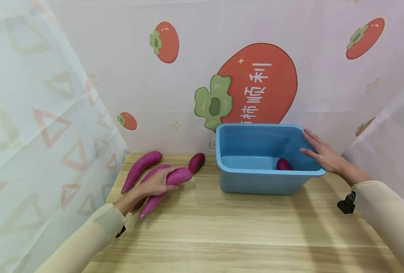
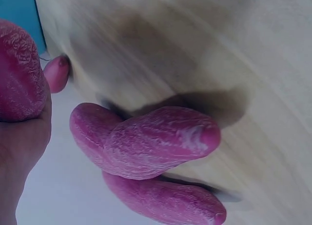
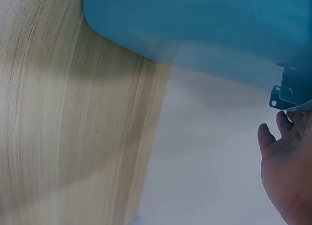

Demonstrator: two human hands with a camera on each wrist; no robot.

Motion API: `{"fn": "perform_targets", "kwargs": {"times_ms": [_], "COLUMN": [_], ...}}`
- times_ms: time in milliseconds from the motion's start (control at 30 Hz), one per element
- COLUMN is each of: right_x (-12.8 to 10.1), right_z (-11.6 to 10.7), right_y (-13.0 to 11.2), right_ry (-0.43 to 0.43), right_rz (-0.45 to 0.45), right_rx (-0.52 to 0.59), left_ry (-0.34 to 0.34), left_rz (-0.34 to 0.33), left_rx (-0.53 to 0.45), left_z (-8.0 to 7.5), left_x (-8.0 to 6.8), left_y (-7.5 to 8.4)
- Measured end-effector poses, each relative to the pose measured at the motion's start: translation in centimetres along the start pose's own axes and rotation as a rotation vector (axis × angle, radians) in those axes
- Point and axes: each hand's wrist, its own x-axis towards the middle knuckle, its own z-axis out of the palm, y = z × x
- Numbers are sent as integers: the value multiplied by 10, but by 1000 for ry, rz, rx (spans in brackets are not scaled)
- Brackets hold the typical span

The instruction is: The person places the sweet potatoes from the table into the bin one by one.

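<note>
My left hand (image 1: 159, 182) grips a purple sweet potato (image 1: 179, 176), its thumb along the near side. Close below that hand lie several more; one long sweet potato (image 1: 151, 206) points toward the front of the table, partly hidden by the hand. In the left wrist view two sweet potatoes cross, the upper one (image 2: 161, 142) lying over another. On the right, my right hand (image 1: 324, 153) rests on the right end of a blue bin (image 1: 256, 182), fingers extended at its rim. Inside the bin sits a dark purple sweet potato (image 1: 283, 164).
A curved sweet potato (image 1: 140, 170) lies at the table's back left. A small dark one (image 1: 196, 163) sits between the left hand and the bin. Behind the wooden table (image 1: 229, 231) hangs a white curtain (image 1: 96, 38) printed with persimmons.
</note>
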Motion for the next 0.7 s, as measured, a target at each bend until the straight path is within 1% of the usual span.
{"fn": "perform_targets", "kwargs": {"times_ms": [133,300,600,700], "right_x": [0,0,1,0], "right_z": [0,1,1,1], "right_y": [1,1,1,1], "right_ry": [3,4,10,11], "right_rz": [-6,-3,-1,2], "right_rx": [-9,-7,-13,-15], "left_ry": [8,19,-6,-14], "left_rz": [2,16,33,24], "left_rx": [27,36,6,9], "left_z": [-3,-8,-16,-18], "left_x": [3,6,11,12], "left_y": [3,9,18,20]}}
